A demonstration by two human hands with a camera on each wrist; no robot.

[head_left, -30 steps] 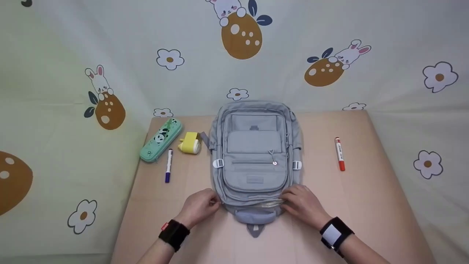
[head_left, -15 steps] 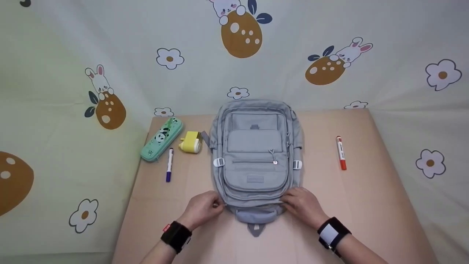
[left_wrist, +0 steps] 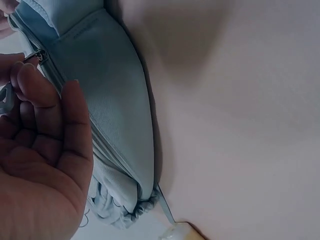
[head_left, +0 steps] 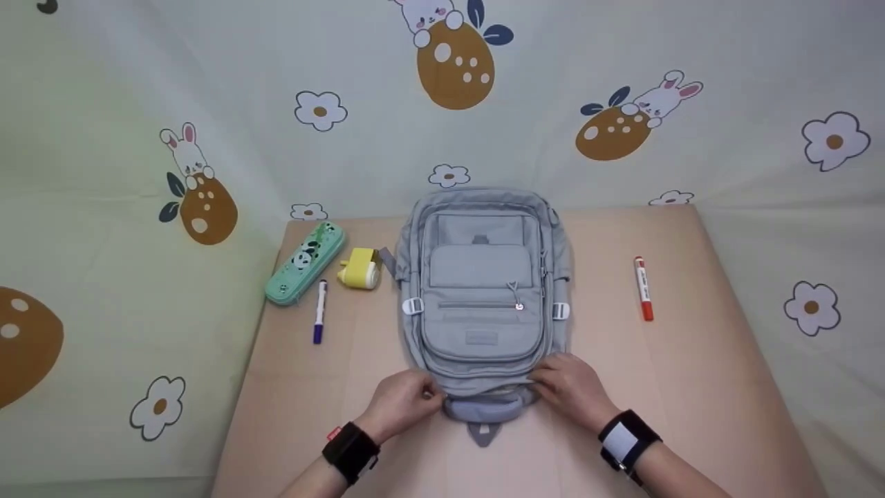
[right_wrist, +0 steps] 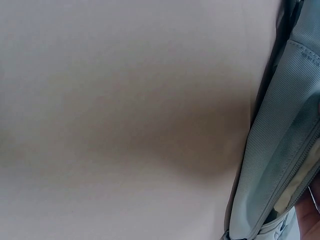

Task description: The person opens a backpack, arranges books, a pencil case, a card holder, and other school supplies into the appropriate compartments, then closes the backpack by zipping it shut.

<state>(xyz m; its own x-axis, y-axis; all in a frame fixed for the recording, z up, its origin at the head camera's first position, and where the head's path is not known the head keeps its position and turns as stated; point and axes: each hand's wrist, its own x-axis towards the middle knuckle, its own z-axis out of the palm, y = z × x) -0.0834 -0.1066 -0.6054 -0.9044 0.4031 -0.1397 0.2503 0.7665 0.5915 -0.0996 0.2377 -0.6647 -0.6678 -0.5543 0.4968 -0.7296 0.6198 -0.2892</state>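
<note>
A grey backpack (head_left: 481, 321) lies on its back on the table, its carry handle (head_left: 482, 408) toward the near edge. At the near left corner my left hand (head_left: 404, 404) pinches the zipper pull (left_wrist: 35, 56) between thumb and finger, as the left wrist view shows. On the opposite corner my right hand (head_left: 574, 387) grips the fabric beside the zipper. Between the zipper's teeth a gap stands open there, with something pale beige (right_wrist: 299, 177) inside. Only a bit of the right hand's fingers (right_wrist: 310, 207) enters the right wrist view.
Left of the backpack lie a green panda pencil case (head_left: 305, 264), a blue-capped marker (head_left: 320, 311) and a yellow-and-white object (head_left: 360, 268). A red-capped marker (head_left: 644, 288) lies to the right. A printed curtain (head_left: 377, 152) hangs behind the table (head_left: 622, 360).
My left hand has moved right along the backpack's near edge with the zipper pull, toward the handle. The right hand has stayed almost still at its corner.
</note>
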